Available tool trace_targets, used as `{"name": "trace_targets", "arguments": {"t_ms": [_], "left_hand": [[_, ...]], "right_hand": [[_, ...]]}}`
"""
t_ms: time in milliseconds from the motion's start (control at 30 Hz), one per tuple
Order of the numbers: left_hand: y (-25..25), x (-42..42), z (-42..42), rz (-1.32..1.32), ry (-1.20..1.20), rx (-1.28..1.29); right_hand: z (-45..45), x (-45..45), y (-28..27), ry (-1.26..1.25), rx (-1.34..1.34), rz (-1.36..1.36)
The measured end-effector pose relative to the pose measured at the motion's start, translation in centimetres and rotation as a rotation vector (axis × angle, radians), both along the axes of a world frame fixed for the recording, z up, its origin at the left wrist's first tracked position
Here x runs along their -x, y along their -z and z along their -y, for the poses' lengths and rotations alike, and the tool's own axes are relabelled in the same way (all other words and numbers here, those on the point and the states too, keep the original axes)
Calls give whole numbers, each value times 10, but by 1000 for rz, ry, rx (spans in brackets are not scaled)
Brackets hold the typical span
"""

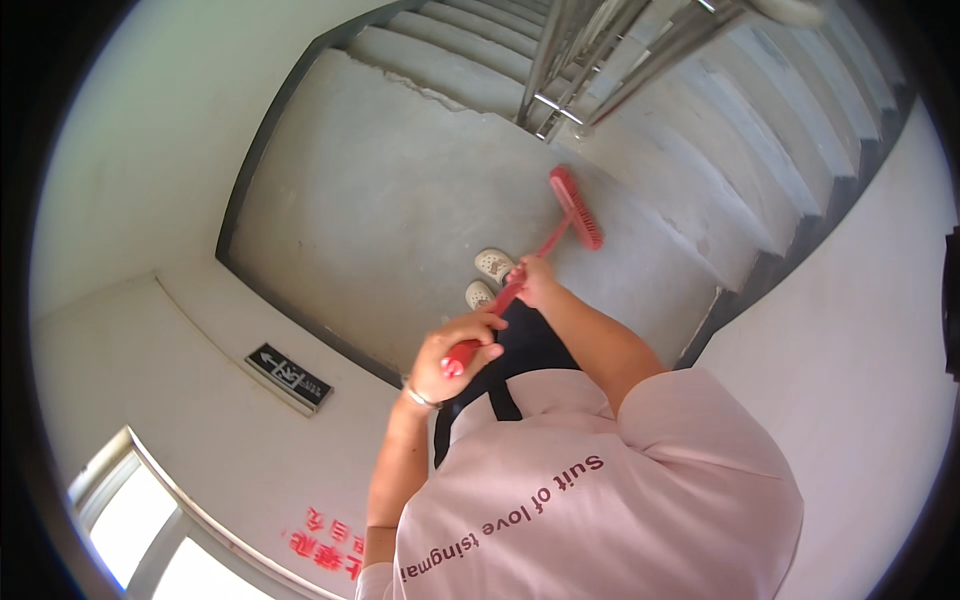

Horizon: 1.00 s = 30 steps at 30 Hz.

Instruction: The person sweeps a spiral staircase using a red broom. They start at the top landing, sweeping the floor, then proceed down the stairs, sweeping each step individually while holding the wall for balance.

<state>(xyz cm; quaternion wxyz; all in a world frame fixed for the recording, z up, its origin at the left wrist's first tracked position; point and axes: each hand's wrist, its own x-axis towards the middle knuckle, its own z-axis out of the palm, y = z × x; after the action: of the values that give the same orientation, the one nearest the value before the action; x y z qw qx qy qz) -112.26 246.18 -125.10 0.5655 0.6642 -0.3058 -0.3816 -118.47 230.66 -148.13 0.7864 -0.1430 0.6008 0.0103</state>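
A red push broom (576,208) crosses the view diagonally, its bristled head near the concrete landing, close to the foot of the right-hand stairs. My left hand (457,356) grips the top end of its red handle; a bracelet circles that wrist. Further down the handle, nearer the head, my right hand (534,281) is closed around it. Just beyond my hands are my cream clogs (494,265) on the landing. Whether the bristles touch the floor cannot be told.
Concrete stairs (450,45) adjoin the landing at the top, and more stairs (750,150) lie on the right. Metal railings (559,109) stand between them. Walls with a dark skirting border the landing (360,195). An exit sign (289,376) and a window (135,517) are at the left.
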Motion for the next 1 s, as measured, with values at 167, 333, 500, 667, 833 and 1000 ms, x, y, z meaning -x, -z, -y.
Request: {"name": "trace_targets", "arguments": {"t_ms": [167, 333, 500, 667, 833, 1000], "left_hand": [[-51, -27, -43, 121, -99, -239], [-83, -16, -40, 391, -246, -200], [-94, 9, 9, 559, -297, -160], [-50, 33, -33, -380, -684, 50], [-43, 55, -84, 548, -651, -401], [-49, 124, -131, 476, -958, -464]], "right_hand": [[-81, -70, 13, -203, -304, 51], [-78, -113, -65, -389, -366, 231], [0, -127, -124, -828, -298, 498], [11, -157, -95, -1094, -60, 511], [34, -172, -64, -1324, -198, 757], [-27, -176, -107, -1441, -333, 267]]}}
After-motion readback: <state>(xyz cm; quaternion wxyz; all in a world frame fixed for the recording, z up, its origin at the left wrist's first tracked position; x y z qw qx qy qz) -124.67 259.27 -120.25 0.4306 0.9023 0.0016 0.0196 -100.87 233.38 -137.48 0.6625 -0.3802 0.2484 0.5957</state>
